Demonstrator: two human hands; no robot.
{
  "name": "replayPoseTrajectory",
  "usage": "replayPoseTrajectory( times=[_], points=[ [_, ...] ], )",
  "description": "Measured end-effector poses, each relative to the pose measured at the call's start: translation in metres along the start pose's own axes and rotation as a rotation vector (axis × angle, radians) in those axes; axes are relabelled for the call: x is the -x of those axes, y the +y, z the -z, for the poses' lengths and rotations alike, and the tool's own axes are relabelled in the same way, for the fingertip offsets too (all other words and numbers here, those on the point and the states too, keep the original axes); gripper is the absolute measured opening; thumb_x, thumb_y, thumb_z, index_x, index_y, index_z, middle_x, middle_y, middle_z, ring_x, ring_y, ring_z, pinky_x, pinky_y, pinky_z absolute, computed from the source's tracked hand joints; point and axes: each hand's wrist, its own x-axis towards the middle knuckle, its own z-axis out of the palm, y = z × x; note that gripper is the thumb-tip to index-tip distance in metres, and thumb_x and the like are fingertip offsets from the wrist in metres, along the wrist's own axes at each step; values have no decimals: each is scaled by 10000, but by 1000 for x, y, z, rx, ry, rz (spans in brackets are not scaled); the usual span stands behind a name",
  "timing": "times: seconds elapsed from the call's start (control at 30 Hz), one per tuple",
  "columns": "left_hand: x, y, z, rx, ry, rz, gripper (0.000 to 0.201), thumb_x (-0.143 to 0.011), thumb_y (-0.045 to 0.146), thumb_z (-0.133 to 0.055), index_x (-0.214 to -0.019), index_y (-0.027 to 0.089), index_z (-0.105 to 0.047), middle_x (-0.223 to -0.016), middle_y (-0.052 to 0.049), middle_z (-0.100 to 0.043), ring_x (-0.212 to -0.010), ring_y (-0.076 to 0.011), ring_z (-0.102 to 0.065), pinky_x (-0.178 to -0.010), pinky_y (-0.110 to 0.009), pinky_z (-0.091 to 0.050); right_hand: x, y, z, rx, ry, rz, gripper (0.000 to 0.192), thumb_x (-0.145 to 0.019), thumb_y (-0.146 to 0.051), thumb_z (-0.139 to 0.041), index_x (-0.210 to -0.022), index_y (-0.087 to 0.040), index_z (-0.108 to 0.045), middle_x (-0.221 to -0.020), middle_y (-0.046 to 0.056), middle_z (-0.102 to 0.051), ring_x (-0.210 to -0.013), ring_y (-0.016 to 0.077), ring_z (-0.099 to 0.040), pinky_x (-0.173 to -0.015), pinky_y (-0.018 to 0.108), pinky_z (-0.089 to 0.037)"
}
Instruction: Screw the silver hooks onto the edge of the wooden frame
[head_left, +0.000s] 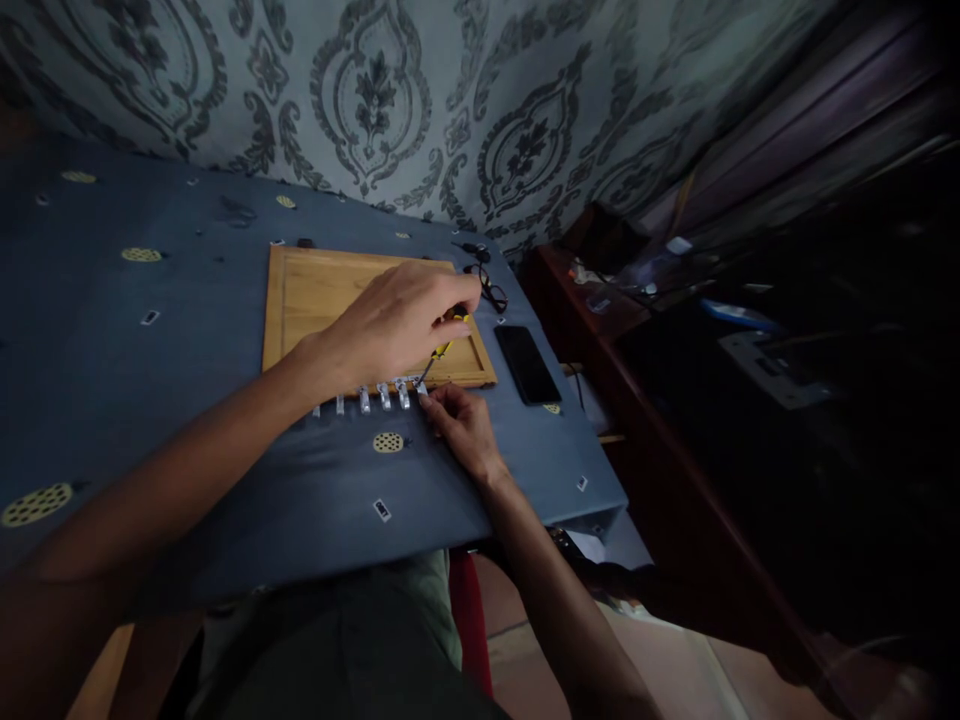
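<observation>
My left hand (pixel 409 315) is closed around a yellow and black screwdriver (pixel 442 350) above a framed wooden board (pixel 315 290). The screwdriver slants down, its tip at a small shiny clip (pixel 421 388) on the board's near edge. Thumb and fingers of my right hand (pixel 461 425) pinch that clip from the near side. Along the same edge, several similar shiny clips (pixel 385 397) stick out in a row toward me. Part of the board and of the row is hidden behind my left hand and forearm.
A black phone (pixel 528 365) lies right of the board, with eyeglasses (pixel 491 290) behind it. Blue patterned cloth (pixel 225 450) covers the table, and a patterned curtain (pixel 450 100) hangs at the back. To the right stands a dark cabinet (pixel 675 440) with small items on top.
</observation>
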Motion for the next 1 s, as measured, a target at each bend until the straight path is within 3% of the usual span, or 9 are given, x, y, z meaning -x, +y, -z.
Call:
replayPoseTrajectory(
  times=[0.27,0.5,0.67,1.0],
  points=[
    [4,12,8,-10,-94,45,181,-916,92,-579,-1017,157,-713,-818,-34,-707,-700,-129,-564,-709,-286,-364,1,0,1,15,1,38,481,-788,-685,-697,-700,-224,-590,-561,-36,-542,-496,122,-459,-492,258,-370],
    [5,7,9,7,-56,15,164,-907,128,-612,-1023,179,-716,-864,-30,-737,-702,-126,-577,-705,-278,-389,0,-1,1,5,-8,37,487,-779,-693,-692,-696,-227,-576,-554,-44,-525,-485,118,-447,-486,260,-364],
    [6,10,18,-12,22,87,164,-921,139,-613,-1050,169,-708,-881,-34,-738,-740,-134,-604,-740,-286,-408,1,-1,1,-3,-6,43,442,-798,-641,-702,-706,-222,-593,-564,-41,-535,-487,118,-460,-489,261,-368],
    [1,9,14,-33,-69,93,198,-929,119,-591,-1078,176,-708,-1052,-54,-760,-819,-152,-637,-791,-299,-413,1,-2,1,-9,-6,24,439,-798,-642,-701,-708,-229,-585,-565,-42,-505,-497,121,-434,-486,266,-361]
  ],
)
